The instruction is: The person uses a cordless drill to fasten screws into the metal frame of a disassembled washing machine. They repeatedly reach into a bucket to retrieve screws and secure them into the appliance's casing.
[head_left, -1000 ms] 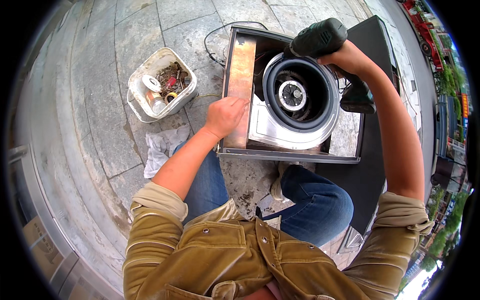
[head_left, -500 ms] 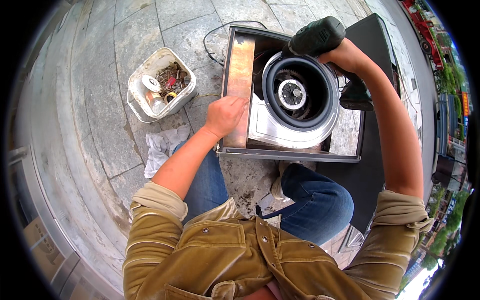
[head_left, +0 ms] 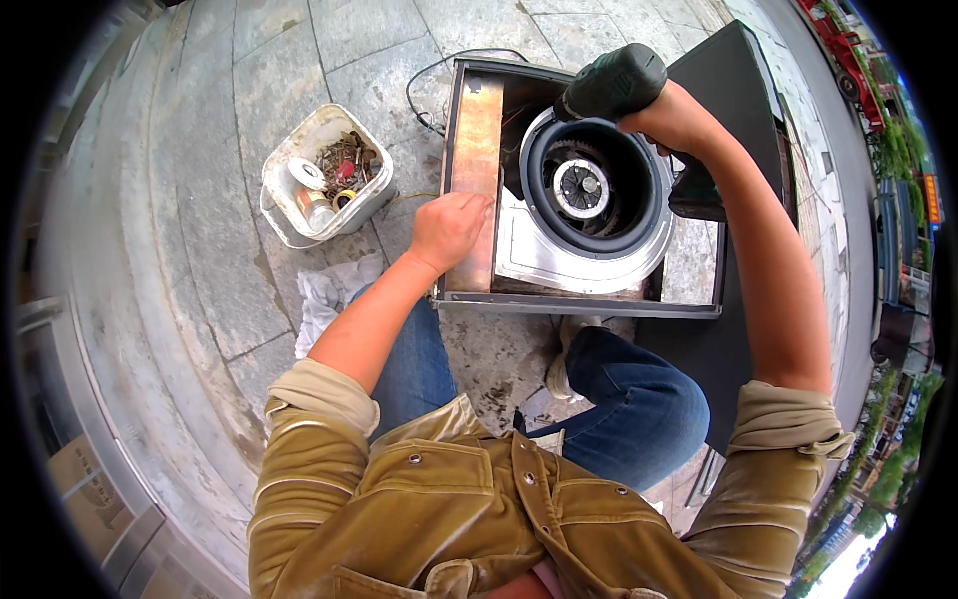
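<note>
My right hand [head_left: 677, 122] is closed around the grip of a dark green cordless drill [head_left: 617, 82]. The drill's nose points left and down at the far rim of a round blower housing [head_left: 539, 255], and its tip is hidden. Inside the housing's black ring [head_left: 536, 190] sits a fan wheel with a silver hub [head_left: 581, 190]. The housing lies in an open, dark-edged metal box [head_left: 589, 301]. My left hand [head_left: 449, 235] grips the inner edge of the box's copper-brown metal strip [head_left: 481, 130], with its fingertips partly hidden.
Left of the box stands a dirty white bucket [head_left: 279, 205] of screws and scraps, with a white rag [head_left: 329, 295] nearer me. A black cable [head_left: 411, 90] curls behind the box. A large dark panel [head_left: 733, 85] lies at the right. My knees [head_left: 639, 414] are close to the box.
My right hand and the drill have shifted a little to the left along the housing's far rim. My left hand keeps its place on the metal strip.
</note>
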The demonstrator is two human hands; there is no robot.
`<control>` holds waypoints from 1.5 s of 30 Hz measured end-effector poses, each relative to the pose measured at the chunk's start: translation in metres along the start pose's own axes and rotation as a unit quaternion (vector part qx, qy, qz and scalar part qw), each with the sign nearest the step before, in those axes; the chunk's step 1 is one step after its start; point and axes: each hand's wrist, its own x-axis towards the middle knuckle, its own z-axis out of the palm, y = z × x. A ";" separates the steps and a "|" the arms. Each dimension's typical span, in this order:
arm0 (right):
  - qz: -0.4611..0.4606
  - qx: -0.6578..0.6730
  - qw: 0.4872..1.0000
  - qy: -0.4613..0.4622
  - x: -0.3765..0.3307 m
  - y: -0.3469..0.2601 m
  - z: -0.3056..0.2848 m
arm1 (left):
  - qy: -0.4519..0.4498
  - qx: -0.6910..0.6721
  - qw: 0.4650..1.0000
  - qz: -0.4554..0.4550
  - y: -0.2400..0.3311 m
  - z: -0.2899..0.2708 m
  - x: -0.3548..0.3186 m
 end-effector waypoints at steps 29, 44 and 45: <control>0.087 0.425 0.876 0.210 -0.232 0.012 0.061 | -0.023 0.036 0.999 -0.012 0.005 0.003 -0.005; -0.109 0.249 0.959 0.077 -0.252 -0.005 0.101 | -0.012 0.033 0.999 -0.021 -0.008 0.013 -0.004; -0.111 0.255 0.957 0.080 -0.252 -0.004 0.101 | -0.012 0.027 0.999 -0.028 -0.008 0.013 -0.005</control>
